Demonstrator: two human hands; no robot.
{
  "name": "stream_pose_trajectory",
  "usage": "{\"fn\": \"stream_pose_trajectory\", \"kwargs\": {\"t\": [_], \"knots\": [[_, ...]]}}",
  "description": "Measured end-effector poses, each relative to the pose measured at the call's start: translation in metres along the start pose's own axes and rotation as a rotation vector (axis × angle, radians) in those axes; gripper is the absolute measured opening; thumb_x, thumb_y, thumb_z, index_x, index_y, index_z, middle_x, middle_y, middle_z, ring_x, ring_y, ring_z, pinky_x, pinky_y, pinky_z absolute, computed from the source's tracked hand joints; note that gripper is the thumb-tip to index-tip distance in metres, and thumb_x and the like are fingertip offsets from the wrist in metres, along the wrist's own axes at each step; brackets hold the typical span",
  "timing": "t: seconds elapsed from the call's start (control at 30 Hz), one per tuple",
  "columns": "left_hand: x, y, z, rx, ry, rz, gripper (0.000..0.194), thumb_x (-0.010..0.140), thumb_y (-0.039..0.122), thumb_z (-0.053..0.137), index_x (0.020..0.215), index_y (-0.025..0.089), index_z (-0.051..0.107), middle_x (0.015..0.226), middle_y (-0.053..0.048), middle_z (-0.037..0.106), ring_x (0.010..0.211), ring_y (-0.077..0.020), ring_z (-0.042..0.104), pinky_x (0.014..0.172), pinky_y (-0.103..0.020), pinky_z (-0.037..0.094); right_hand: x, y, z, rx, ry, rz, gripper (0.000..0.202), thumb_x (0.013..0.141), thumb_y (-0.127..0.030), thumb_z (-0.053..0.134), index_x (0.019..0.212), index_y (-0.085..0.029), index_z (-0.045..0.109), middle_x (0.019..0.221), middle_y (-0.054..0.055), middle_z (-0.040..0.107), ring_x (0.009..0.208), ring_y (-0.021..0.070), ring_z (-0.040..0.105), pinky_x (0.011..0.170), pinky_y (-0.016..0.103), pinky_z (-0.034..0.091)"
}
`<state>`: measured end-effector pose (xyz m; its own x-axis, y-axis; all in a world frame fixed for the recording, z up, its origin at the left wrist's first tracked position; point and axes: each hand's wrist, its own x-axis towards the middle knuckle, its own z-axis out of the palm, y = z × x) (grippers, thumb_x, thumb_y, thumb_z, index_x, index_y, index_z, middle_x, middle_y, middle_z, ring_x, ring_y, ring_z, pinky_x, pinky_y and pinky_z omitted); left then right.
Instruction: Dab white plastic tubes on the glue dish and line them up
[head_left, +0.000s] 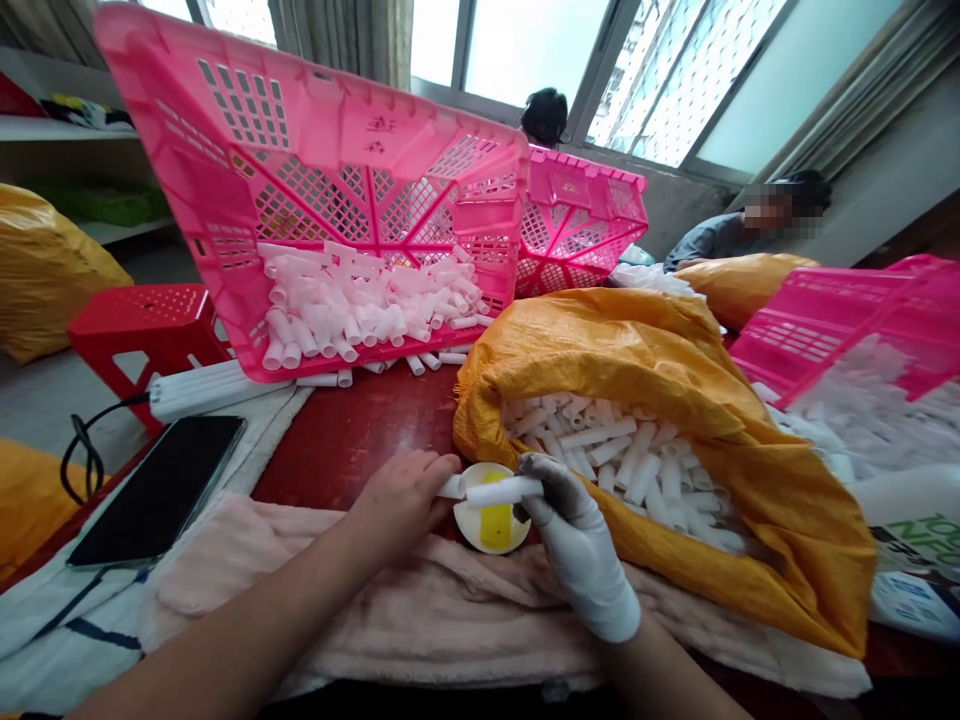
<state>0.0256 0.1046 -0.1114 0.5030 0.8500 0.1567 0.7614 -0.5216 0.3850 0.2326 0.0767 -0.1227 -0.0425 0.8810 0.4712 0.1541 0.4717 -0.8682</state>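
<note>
My bare left hand (403,502) pinches a small white piece (452,487), mostly hidden by the fingers. In my right hand (583,550), which wears a white glove with darkened fingertips, a white plastic tube (504,491) lies level between thumb and fingers. The tube's left end meets or nearly meets the small piece; I cannot tell which. Just beneath both hands sits a round, shallow white dish (466,528) with a yellow patch (495,522) in it. Right of my gloved hand, an orange woven sack (600,340) gapes open over many loose white tubes (637,470).
A pink crate (322,110) tilted on its side spills white tubes (360,310) onto the red table (337,440). A phone (161,490) lies left on a towel. Pinkish cloth (360,620) covers the front edge. More pink crates (585,200) and a person (720,238) are behind.
</note>
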Motion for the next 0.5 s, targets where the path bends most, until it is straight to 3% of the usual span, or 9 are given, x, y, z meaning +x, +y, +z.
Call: {"fn": "stream_pose_trajectory", "kwargs": {"t": [0.1,0.2,0.3,0.4,0.5], "knots": [[0.000,0.003,0.001,-0.107,-0.076,0.008,0.013,0.082,0.031,0.045,0.087,0.020,0.052,0.081,-0.001,0.059,0.076,-0.0149,0.055,0.066,-0.024,0.038,0.007,-0.008,0.004,-0.074,-0.071,-0.072,0.023,0.081,-0.015,0.053,0.100,-0.028,0.054,0.107,0.004,0.055,0.103,0.0180,0.054,0.090,0.036,0.046],[-0.001,0.007,0.003,-0.131,-0.130,0.036,0.017,0.083,0.035,0.044,0.081,0.020,0.051,0.077,0.000,0.060,0.070,-0.0134,0.056,0.060,-0.022,0.037,0.016,-0.020,0.004,-0.211,-0.252,-0.158,0.019,0.081,-0.016,0.054,0.097,-0.026,0.057,0.104,0.004,0.058,0.102,0.0183,0.054,0.087,0.033,0.047],[-0.001,0.014,0.007,0.014,-0.099,0.042,0.018,0.084,0.032,0.042,0.083,0.018,0.052,0.078,-0.004,0.061,0.071,-0.0164,0.057,0.061,-0.024,0.039,0.023,-0.025,0.012,-0.309,-0.306,0.008,0.015,0.086,-0.028,0.047,0.093,-0.021,0.059,0.088,0.004,0.063,0.083,0.0164,0.060,0.072,0.028,0.050],[-0.001,0.023,0.007,0.108,-0.123,-0.028,0.019,0.083,0.031,0.043,0.085,0.016,0.054,0.077,-0.007,0.062,0.069,-0.0198,0.059,0.059,-0.027,0.040,0.026,-0.020,0.026,-0.413,-0.267,0.153,0.036,0.090,-0.039,0.034,0.072,-0.018,0.057,0.062,0.002,0.059,0.056,0.0134,0.055,0.054,0.025,0.046],[0.001,0.028,0.000,0.038,-0.196,-0.120,0.022,0.080,0.037,0.047,0.087,0.018,0.057,0.076,-0.006,0.064,0.069,-0.0216,0.060,0.058,-0.028,0.041,0.023,-0.017,0.033,-0.412,-0.282,0.118,0.037,0.091,-0.040,0.031,0.075,-0.019,0.057,0.067,0.002,0.059,0.061,0.0139,0.055,0.058,0.025,0.044]]}}
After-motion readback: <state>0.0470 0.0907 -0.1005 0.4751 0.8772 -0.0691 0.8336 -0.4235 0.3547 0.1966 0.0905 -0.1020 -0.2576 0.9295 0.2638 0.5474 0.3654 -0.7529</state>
